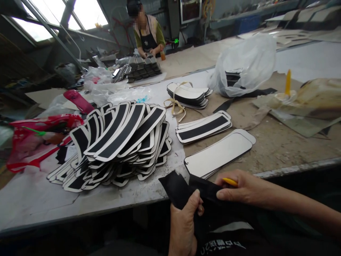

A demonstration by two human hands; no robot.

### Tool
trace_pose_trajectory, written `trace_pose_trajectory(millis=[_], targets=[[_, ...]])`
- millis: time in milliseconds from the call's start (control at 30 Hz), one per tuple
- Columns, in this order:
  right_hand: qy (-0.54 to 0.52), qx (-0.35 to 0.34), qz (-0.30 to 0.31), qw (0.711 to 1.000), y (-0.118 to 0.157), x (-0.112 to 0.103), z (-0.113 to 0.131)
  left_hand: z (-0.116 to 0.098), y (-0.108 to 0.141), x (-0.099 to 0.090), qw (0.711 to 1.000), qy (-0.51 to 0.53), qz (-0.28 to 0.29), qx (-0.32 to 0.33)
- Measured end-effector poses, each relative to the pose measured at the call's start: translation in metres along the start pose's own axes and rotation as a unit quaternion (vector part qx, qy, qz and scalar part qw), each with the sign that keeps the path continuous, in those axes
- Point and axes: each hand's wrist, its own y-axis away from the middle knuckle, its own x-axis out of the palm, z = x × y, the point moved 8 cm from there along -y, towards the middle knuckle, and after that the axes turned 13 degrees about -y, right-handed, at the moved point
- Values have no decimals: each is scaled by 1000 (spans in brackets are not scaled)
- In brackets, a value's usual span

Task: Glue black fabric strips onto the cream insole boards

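Note:
At the table's front edge my left hand is closed round a dark strip of flexible material, thumb on top. My right hand pinches a second black strip that meets the first near my left thumb. A yellow stick-like tool is also tucked in my right hand; its far end is hidden. Just beyond my hands lie plain white curved panels. Behind those is a short stack of white panels with black centre strips.
To the left, a large fanned heap of black-centred panels stands on the table. Farther back are a tied bundle, a white plastic bag and a glue-stained container. Another person works at the far side.

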Motion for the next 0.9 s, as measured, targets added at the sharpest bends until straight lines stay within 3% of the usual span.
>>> trace_pose_trajectory(millis=[233, 400, 500, 667, 900], targets=[[122, -50, -44, 990, 3, -13, 21, 6, -6, 7, 1000, -7, 21, -10], [219, -60, -33, 973, -13, -42, 47, -16, -25, -10, 998, -22, -55, 25], [232, -48, -8, 972, -32, -50, 59, -26, -39, -16, 993, -67, -84, 49], [225, -14, 6, 974, -57, -51, 63, -22, -53, -19, 989, -113, -92, 31], [214, 17, 15, 977, -71, -53, 54, -30, -54, -9, 991, -111, -76, 28]])
